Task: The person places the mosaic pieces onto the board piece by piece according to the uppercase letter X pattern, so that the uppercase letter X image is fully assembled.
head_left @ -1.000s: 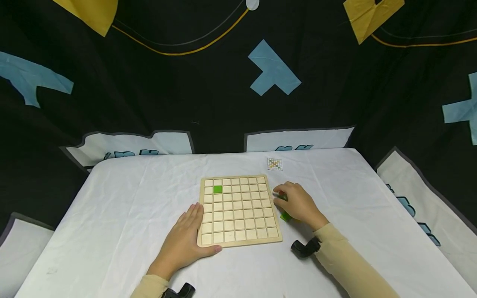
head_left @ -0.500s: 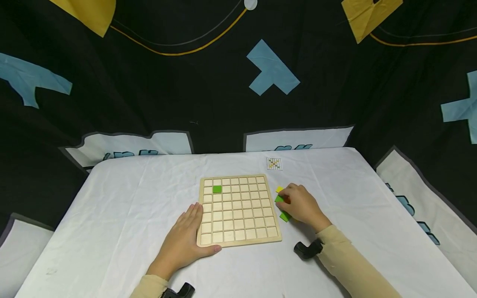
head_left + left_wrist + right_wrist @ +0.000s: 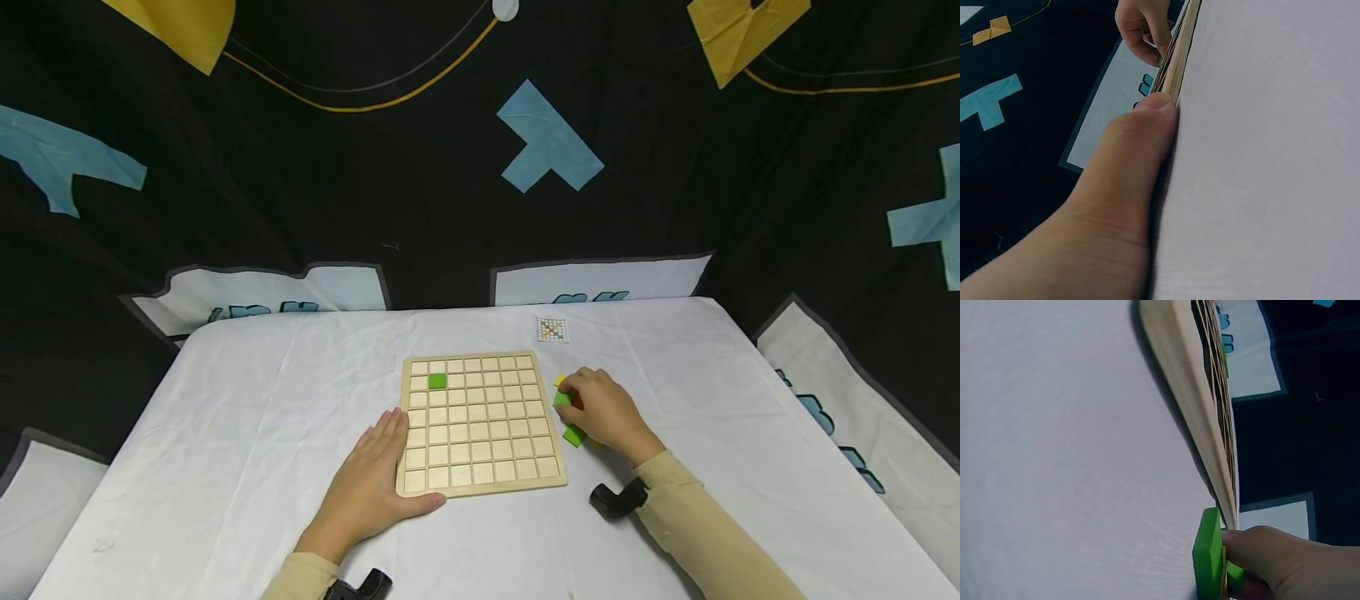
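At lower centre, the left hand (image 3: pixel 367 479) lies with straight fingers against the wooden grid board (image 3: pixel 478 434) in mid-frame. Right of centre, the right hand (image 3: pixel 603 412) curls over green tiles (image 3: pixel 562 400); whether it pinches one is unclear. Farther, at upper right of the board, lies a patterned card (image 3: pixel 552 330).

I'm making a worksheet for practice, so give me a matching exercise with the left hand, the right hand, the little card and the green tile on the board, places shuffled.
1. left hand
2. right hand
3. card
4. green tile on the board

A. past the board's far right corner
B. second row from the far edge
C. at the loose tiles
D. at the board's left edge

Pairs: 1-D, 2-C, 3-A, 4-B.
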Available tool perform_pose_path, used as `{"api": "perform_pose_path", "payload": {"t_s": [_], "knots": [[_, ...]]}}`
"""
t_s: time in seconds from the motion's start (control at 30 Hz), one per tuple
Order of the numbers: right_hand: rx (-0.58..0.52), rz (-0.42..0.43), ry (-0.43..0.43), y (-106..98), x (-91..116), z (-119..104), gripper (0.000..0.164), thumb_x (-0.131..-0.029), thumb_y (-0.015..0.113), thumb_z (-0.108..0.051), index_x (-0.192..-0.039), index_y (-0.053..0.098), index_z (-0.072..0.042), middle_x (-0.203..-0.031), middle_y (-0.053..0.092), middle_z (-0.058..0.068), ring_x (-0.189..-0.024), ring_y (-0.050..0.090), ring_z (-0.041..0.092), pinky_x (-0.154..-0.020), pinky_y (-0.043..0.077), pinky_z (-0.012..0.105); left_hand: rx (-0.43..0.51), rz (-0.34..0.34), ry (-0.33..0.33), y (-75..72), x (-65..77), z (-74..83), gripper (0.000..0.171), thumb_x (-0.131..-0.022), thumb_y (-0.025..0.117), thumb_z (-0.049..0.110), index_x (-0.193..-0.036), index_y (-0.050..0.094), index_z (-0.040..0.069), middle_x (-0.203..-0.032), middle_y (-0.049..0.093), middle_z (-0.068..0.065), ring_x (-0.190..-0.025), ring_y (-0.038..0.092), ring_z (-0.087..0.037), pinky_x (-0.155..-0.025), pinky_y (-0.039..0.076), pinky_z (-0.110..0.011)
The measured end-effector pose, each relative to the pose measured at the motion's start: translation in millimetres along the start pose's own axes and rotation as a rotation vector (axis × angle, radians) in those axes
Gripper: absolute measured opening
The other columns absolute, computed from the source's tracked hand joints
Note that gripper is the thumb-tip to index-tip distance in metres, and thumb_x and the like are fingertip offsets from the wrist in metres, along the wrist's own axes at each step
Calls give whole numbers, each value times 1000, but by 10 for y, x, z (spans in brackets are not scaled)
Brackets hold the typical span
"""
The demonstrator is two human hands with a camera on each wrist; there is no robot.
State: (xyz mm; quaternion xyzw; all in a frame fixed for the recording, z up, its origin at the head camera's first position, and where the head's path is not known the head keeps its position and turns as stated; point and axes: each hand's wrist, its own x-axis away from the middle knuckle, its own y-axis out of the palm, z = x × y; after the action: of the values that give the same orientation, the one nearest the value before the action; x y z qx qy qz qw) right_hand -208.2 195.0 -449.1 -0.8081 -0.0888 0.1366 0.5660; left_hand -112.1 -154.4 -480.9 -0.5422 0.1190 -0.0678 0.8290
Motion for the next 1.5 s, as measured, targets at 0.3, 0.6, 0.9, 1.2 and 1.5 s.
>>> {"api": "perform_pose_path", "payload": {"t_s": [0.3, 0.6, 0.9, 1.2, 1.5], "knots": [[-197, -31, 5, 4, -4, 42, 20, -90, 74, -22, -109, 69, -17, -90, 66, -3, -81, 55, 15, -71, 46, 29, -3, 17, 13, 9, -3, -6, 131, -66, 59, 89, -155, 27, -1, -163, 26, -15, -153, 23, -31, -123, 25, -50], [-428, 10, 65, 21, -116, -92, 17, -93, 71, -18, -109, 67, -19, -91, 62, 1, -67, 52, 14, -57, 46, 26, -12, 9, 18, 12, -17, -9, 131, -67, 57, 90, -155, 26, -1, -164, 25, -15, -153, 22, -31, -124, 25, -50], [-500, -31, 8, 192, -339, -606, 15, -93, 71, -19, -107, 68, -20, -87, 60, -3, -73, 55, 13, -68, 48, 28, 1, 3, 8, 13, -22, 6, 132, -66, 57, 91, -155, 26, -1, -164, 24, -14, -154, 21, -29, -125, 23, -48], [-512, -65, -55, 408, -506, -983, 13, -93, 70, -20, -105, 70, -19, -85, 61, -5, -80, 55, 12, -76, 47, 29, 0, 14, 13, 8, -8, 8, 129, -67, 59, 89, -154, 28, -2, -163, 27, -16, -153, 24, -30, -124, 26, -48], [-445, -54, -62, 505, -562, -1102, 14, -93, 71, -25, -106, 71, -21, -86, 61, -7, -77, 55, 9, -72, 47, 27, -2, 19, 22, 4, 0, -6, 128, -68, 59, 88, -154, 29, -2, -162, 28, -16, -152, 25, -31, -123, 27, -49]]}}
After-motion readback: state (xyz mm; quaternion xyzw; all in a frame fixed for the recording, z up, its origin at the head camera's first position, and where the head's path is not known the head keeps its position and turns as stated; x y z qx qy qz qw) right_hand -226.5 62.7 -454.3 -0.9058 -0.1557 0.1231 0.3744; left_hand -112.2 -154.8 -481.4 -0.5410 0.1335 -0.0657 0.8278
